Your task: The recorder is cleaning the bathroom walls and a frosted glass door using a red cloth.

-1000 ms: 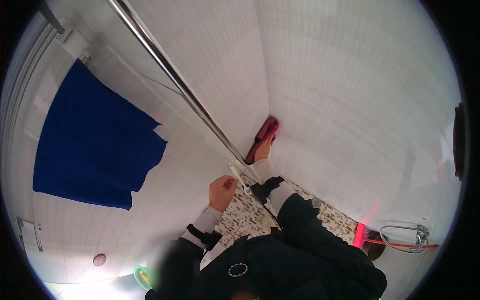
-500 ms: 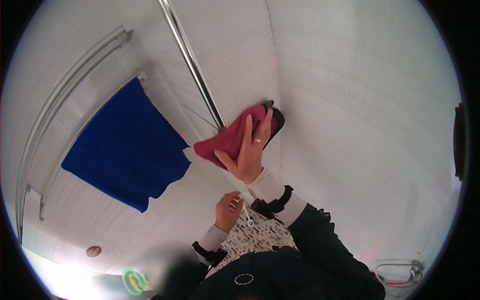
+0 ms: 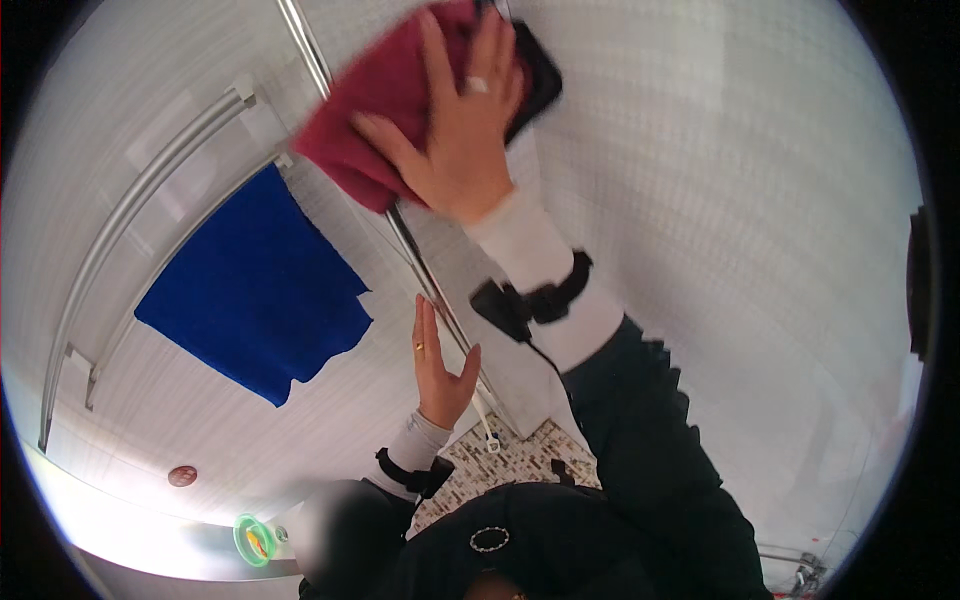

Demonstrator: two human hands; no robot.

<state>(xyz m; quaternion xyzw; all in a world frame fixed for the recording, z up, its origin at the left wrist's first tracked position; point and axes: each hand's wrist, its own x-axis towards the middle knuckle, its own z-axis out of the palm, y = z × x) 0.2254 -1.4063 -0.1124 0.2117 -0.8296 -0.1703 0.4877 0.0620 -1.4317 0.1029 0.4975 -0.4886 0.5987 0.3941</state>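
Observation:
My right hand (image 3: 465,150) is raised at the top of the view, fingers spread over a dark red cloth (image 3: 365,125) that it presses and carries along. A black-edged piece (image 3: 540,80) shows past the fingers, next to the wall corner; what it is I cannot make out. The cloth lies across a chrome pole (image 3: 405,240), hiding part of it. Lower down, my left hand (image 3: 442,375) is open beside the pole, fingers stretched upward and the thumb apart. Whether it touches the pole is unclear.
A blue towel (image 3: 260,290) hangs from a rail at the left, below a metal rack (image 3: 150,190). White walls meet near the cloth. Mosaic flooring (image 3: 480,480) shows below. A green round container (image 3: 253,540) is at lower left, a metal fixture (image 3: 808,575) at lower right.
My right hand has moved up along the pole with the red cloth and the black-edged piece. My left hand has risen, and its curled fingers have straightened.

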